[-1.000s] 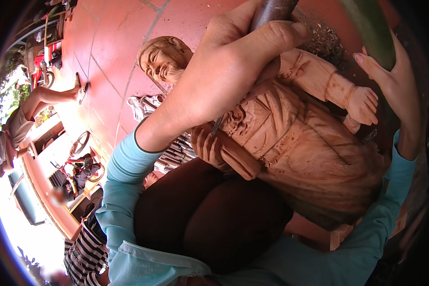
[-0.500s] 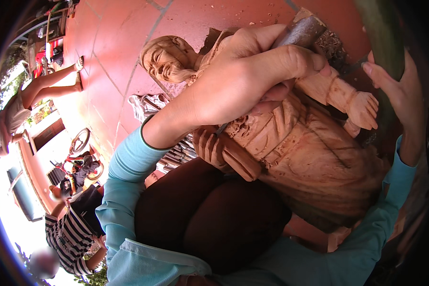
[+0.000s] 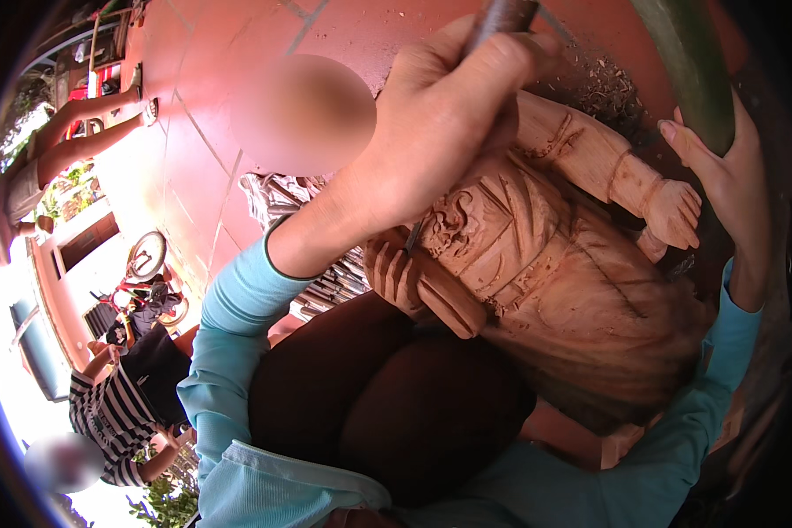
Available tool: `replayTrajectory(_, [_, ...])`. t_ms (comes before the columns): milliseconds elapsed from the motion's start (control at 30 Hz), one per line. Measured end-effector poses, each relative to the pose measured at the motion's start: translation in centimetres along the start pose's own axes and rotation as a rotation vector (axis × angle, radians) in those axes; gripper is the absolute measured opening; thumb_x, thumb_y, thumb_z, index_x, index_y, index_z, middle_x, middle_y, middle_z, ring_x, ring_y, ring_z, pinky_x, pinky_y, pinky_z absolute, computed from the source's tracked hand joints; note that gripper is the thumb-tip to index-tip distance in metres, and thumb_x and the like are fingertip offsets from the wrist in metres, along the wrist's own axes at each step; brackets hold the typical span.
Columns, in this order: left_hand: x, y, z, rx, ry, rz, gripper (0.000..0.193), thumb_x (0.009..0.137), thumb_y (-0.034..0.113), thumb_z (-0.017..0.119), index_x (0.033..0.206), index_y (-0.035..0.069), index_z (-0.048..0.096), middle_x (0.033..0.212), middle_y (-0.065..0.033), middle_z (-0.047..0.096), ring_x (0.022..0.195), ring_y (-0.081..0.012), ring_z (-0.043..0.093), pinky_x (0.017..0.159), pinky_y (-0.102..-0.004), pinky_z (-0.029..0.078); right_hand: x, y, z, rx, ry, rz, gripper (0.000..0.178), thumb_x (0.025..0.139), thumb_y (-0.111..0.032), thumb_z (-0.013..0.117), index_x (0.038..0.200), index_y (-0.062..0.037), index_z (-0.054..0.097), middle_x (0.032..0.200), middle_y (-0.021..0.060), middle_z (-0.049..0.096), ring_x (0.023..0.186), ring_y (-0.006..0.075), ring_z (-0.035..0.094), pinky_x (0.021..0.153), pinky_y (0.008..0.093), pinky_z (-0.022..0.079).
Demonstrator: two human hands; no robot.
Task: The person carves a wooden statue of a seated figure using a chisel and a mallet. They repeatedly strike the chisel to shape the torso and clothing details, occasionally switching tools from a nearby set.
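A carved wooden figure in a robe (image 3: 581, 264) lies in front of my lap, its head end to the upper left. Above its chest, my left hand (image 3: 422, 132) grips the brown cylindrical handle of a chisel (image 3: 502, 22); my palm and fingers hide the blade. At the far right, my right hand (image 3: 722, 167) is wrapped round the rounded lower end of a long, smooth green club (image 3: 695, 70), whose upper end runs out of view. The figure's outstretched arm (image 3: 607, 163) points toward my right hand. A blurred patch covers the figure's head.
Several metal carving tools (image 3: 334, 286) lie by my left forearm, near a striped cloth (image 3: 268, 195). Wood shavings (image 3: 607, 84) litter the red tiled floor (image 3: 207, 53). At left are a person in a striped shirt (image 3: 119, 409), another person's legs (image 3: 88, 132) and a bicycle (image 3: 147, 255).
My left hand has lifted up and left with the chisel, baring more of the figure's chest. The green club has shifted slightly left. In the background, both people have moved a little.
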State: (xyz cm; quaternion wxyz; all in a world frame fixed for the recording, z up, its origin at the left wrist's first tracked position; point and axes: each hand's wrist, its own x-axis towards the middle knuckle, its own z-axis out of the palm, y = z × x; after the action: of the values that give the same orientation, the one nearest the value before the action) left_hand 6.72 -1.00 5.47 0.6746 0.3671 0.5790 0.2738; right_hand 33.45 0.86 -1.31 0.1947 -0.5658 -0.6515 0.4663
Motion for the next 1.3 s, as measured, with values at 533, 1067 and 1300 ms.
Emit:
replayTrajectory(533, [0.9,-1.3,-2.1,0.013,-0.169,0.192,0.016,0.097,0.011,0.058,0.112,0.005,0.056,0.086,0.007,0.049,0.076,-0.0009,0.044,0.066,-0.0185,0.038,0.4,-0.1,0.7,0.031,0.083,-0.106,0.034,0.083,-0.009,0.072,0.113,-0.0015,0.059,0.086,0.0006,0.059,0.079,0.0088,0.056,0.071,0.0244,0.047])
replayTrajectory(1067, [-0.2,0.0,-1.3,-0.176,-0.002,0.025,0.008,0.099,0.014,0.056,0.104,0.008,0.058,0.064,0.0084,0.043,0.05,-0.0012,0.034,0.044,-0.0197,0.025,1.9,-0.2,1.3,-0.089,0.151,-0.276,0.042,0.087,-0.012,0.069,0.125,-0.0015,0.054,0.091,0.0017,0.061,0.079,0.0075,0.056,0.07,0.024,0.047])
replayTrajectory(1300, [0.5,-1.9,-1.1,0.115,0.108,0.064,0.028,0.099,0.026,0.045,0.109,0.004,0.058,0.055,0.0049,0.033,0.04,-0.0052,0.024,0.038,-0.0231,0.017,1.9,-0.1,1.7,-0.188,0.112,-0.177,0.056,0.087,-0.005,0.068,0.138,0.0001,0.045,0.11,0.0077,0.062,0.095,0.0132,0.059,0.088,0.028,0.048])
